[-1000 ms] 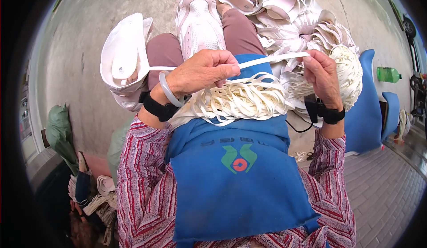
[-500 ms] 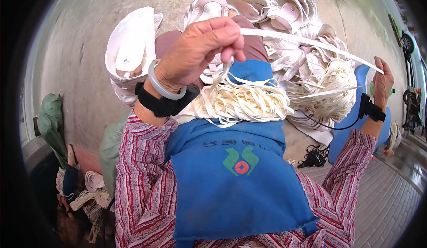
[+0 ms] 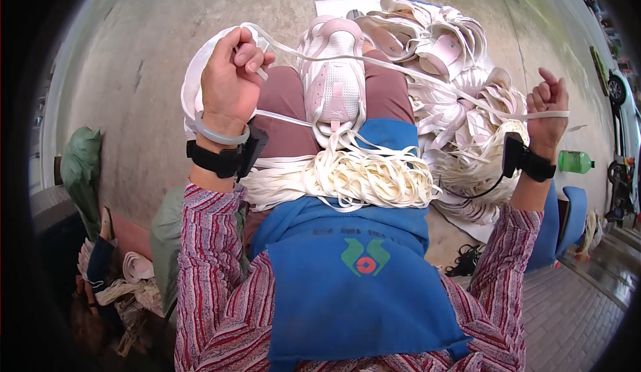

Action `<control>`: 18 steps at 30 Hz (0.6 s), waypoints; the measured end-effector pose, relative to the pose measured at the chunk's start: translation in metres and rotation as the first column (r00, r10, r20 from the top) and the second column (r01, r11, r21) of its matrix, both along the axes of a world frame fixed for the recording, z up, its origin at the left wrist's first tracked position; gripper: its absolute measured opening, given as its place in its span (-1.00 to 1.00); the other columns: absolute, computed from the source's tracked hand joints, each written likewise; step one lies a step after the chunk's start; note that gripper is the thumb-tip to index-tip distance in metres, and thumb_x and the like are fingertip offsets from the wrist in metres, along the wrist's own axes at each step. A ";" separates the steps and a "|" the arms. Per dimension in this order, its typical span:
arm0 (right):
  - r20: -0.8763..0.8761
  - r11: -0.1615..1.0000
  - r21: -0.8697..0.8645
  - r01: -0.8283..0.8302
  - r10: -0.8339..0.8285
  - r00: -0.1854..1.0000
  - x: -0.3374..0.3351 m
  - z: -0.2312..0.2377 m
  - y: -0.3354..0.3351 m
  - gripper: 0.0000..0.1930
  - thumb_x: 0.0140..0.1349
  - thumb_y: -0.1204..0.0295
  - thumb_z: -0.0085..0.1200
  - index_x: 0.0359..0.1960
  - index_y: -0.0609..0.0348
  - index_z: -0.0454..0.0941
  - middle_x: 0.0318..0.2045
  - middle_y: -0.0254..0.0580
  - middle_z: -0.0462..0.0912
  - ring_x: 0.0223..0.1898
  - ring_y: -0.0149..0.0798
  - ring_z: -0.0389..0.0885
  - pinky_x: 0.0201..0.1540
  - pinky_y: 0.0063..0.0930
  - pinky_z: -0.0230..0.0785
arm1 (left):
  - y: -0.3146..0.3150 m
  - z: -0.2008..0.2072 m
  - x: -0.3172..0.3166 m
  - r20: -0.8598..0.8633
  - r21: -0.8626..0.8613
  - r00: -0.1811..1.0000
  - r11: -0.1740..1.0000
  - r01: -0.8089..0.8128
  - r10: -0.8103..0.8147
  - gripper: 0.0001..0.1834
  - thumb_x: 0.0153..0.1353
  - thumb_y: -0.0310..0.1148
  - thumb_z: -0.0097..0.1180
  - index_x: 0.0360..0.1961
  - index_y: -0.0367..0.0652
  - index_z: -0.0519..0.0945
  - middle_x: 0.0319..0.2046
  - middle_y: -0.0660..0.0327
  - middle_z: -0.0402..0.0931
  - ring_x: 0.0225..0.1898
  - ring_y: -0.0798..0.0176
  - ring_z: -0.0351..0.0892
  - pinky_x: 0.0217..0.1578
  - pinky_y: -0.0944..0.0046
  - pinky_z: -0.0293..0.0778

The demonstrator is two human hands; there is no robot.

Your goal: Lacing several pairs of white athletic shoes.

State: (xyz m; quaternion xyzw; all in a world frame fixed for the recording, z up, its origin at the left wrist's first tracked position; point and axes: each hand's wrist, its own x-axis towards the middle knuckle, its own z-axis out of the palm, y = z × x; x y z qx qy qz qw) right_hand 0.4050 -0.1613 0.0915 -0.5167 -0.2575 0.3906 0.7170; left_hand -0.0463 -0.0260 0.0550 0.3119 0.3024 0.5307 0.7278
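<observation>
My left hand (image 3: 235, 78) is raised at the left, fingers closed on a flat white shoelace (image 3: 347, 57). The lace runs slackly across to the right, where it passes over the heel of my right hand (image 3: 547, 115). The fingers of that hand are loosely curled and apart, with no lace visible between them. Another strand runs from near my left hand toward a heap of cream-white laces (image 3: 367, 175) on my lap. Beyond that heap, a pale pink and white shoe upper (image 3: 337, 78) sits between my knees.
Several pink and white shoe uppers (image 3: 447, 52) are heaped at the far right, with a bundle of laces (image 3: 477, 158) beside them. A white shoe piece (image 3: 192, 85) lies behind my left hand. A green bottle (image 3: 574, 162) and blue chair (image 3: 571, 218) stand right; green sacks (image 3: 81, 165) stand left.
My left hand has moved left and turned, and the lace, stretched before, now sags. My right hand has shifted slightly left; the lace end is no longer pinched in its fingertips. The shoe upper shows more fully.
</observation>
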 end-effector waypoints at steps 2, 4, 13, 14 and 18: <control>0.084 0.960 -0.003 -0.282 0.281 0.956 -0.084 -0.004 0.020 -0.63 0.44 0.25 -0.23 -0.17 0.34 0.54 -0.65 -0.53 0.13 -0.65 -0.61 0.05 -0.59 -0.68 -0.11 | -0.001 0.005 0.012 0.091 0.067 0.990 0.992 0.104 -0.110 -0.77 0.34 -0.29 -0.08 -0.45 -0.14 0.46 -0.67 0.42 0.17 -0.58 0.43 0.23 -0.11 0.20 0.43; 0.501 0.904 -0.191 -0.383 0.425 0.754 -0.149 -0.003 0.023 -0.70 0.35 0.32 -0.13 -0.25 0.27 0.62 -0.59 -0.46 0.38 -0.60 -0.61 0.24 -0.52 -0.70 0.07 | 0.000 0.013 0.015 0.171 0.188 0.956 0.961 0.205 -0.237 -0.75 0.33 -0.27 -0.08 -0.48 -0.12 0.43 -0.68 0.40 0.17 -0.58 0.41 0.25 -0.09 0.17 0.43; 0.368 0.614 -0.621 -0.488 0.778 0.510 -0.208 -0.053 -0.003 -0.77 0.05 0.41 0.15 -0.28 0.29 0.60 -0.66 -0.38 0.34 -0.56 -0.50 0.30 -0.47 -0.53 0.22 | -0.028 -0.017 -0.035 -0.711 0.043 0.703 0.998 0.051 -0.005 -0.64 0.35 -0.17 0.02 -0.54 -0.15 0.44 -0.63 0.38 0.26 -0.49 0.48 0.36 -0.29 0.41 0.35; 0.356 0.601 -0.647 -0.468 0.782 0.511 -0.198 -0.059 -0.005 -0.74 0.02 0.43 0.15 -0.25 0.29 0.59 -0.67 -0.40 0.27 -0.57 -0.50 0.27 -0.49 -0.52 0.18 | -0.031 -0.025 -0.040 -0.742 -0.053 0.667 0.998 0.040 -0.066 -0.63 0.36 -0.15 0.03 -0.53 -0.16 0.45 -0.62 0.38 0.27 -0.49 0.49 0.37 -0.34 0.44 0.34; 0.339 0.558 -0.698 -0.449 0.810 0.479 -0.159 -0.069 -0.011 -0.71 0.00 0.48 0.13 -0.19 0.29 0.56 -0.58 -0.33 0.37 -0.52 -0.47 0.32 -0.43 -0.55 0.22 | -0.031 -0.047 -0.051 -0.726 0.046 0.688 0.998 0.043 0.004 -0.72 0.38 -0.15 0.01 -0.38 -0.11 0.46 -0.60 0.44 0.25 -0.54 0.56 0.34 -0.45 0.54 0.35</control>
